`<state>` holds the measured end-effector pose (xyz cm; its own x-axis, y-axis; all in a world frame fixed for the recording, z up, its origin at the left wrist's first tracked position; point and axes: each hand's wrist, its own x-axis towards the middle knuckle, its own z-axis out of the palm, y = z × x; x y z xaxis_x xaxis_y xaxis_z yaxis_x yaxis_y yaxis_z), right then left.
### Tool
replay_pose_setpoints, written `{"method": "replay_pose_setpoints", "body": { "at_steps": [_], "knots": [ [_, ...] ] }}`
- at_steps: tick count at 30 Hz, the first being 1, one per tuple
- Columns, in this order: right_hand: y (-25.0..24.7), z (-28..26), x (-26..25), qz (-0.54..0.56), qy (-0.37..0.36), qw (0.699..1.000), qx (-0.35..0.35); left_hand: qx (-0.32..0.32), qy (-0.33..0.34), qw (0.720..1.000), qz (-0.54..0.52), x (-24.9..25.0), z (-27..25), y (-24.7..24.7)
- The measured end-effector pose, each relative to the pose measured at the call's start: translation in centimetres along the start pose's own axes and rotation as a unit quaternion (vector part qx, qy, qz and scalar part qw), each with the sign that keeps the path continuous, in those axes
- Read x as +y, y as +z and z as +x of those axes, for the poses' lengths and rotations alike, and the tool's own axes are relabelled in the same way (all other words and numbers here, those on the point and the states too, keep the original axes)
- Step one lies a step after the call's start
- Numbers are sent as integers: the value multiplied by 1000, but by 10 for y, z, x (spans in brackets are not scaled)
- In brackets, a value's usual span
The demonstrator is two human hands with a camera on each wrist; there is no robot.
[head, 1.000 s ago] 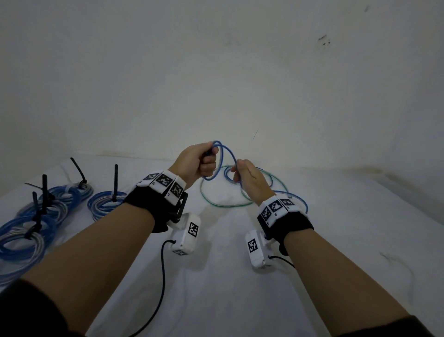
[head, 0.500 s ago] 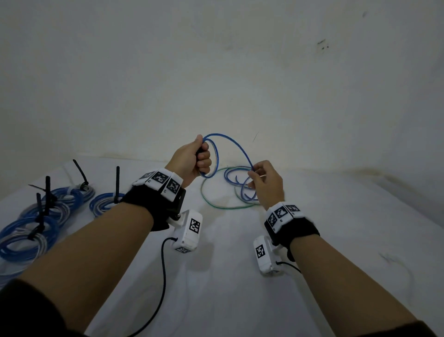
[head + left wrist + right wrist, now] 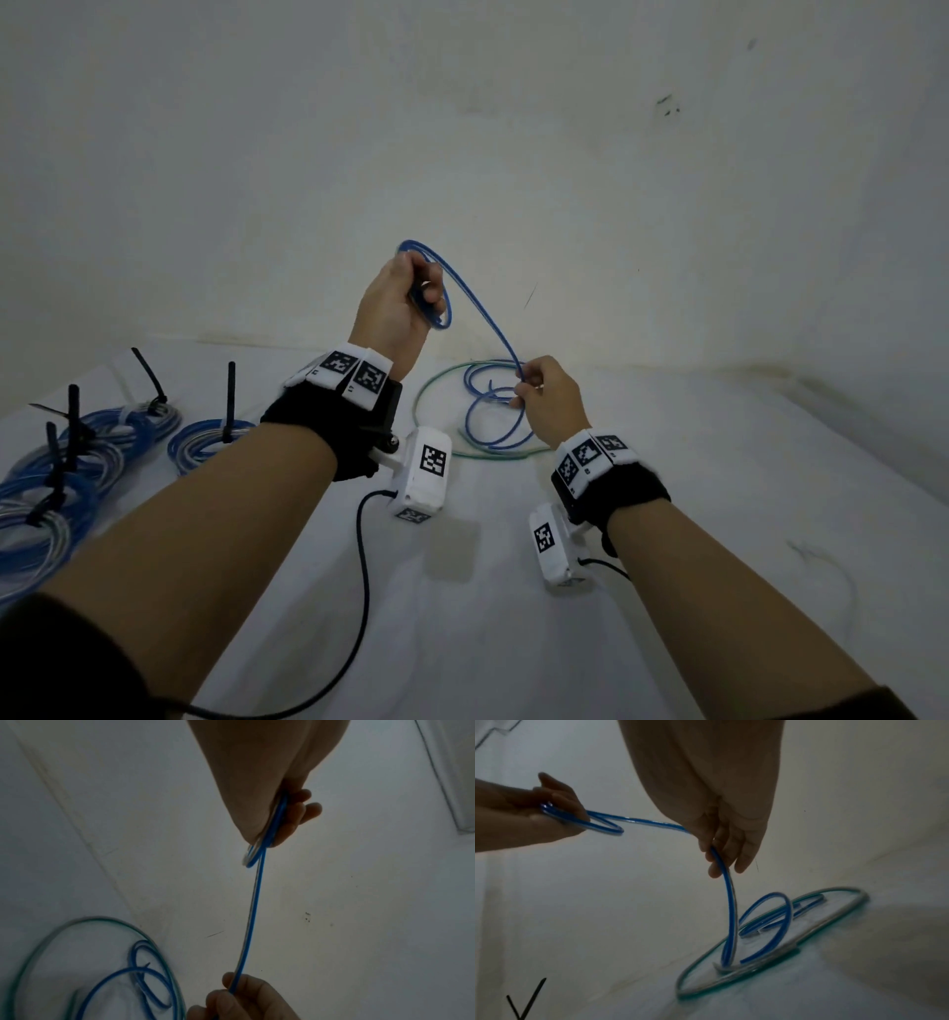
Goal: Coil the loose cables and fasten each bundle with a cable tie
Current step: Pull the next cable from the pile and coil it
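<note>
My left hand is raised above the white table and grips a small coil of the blue cable. A taut strand runs down from that coil to my right hand, which pinches it just above the table. In the left wrist view the cable passes from my curled left fingers to the right hand. The right wrist view shows the cable dropping from my right hand into loose loops. These loops lie inside a green cable ring.
Several tied blue bundles lie at the table's left, with black cable ties standing up from them. The green cable lies near the back wall. A black cord trails from the left wrist camera.
My left hand has risen with its coil. My right hand has moved right and down along the cable, so the strand between them is longer and straighter.
</note>
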<state>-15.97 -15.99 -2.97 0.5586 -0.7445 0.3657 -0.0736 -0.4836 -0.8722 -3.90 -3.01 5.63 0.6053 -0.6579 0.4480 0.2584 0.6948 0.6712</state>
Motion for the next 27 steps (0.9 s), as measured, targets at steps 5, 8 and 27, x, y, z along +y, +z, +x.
{"method": "replay_pose_setpoints", "body": {
  "at_steps": [5, 8, 27],
  "knots": [
    [3, 4, -11, 5, -27, 1000, 1, -53, 50, 971, 227, -14, -4, 6],
    [6, 5, -23, 12, -51, 998, -27, -102, 102, 898, 416, -24, -1, 1],
    [-19, -15, -19, -34, -33, 990, -135, 12, 86, 454, 887, -3, 11, -46]
  ]
}}
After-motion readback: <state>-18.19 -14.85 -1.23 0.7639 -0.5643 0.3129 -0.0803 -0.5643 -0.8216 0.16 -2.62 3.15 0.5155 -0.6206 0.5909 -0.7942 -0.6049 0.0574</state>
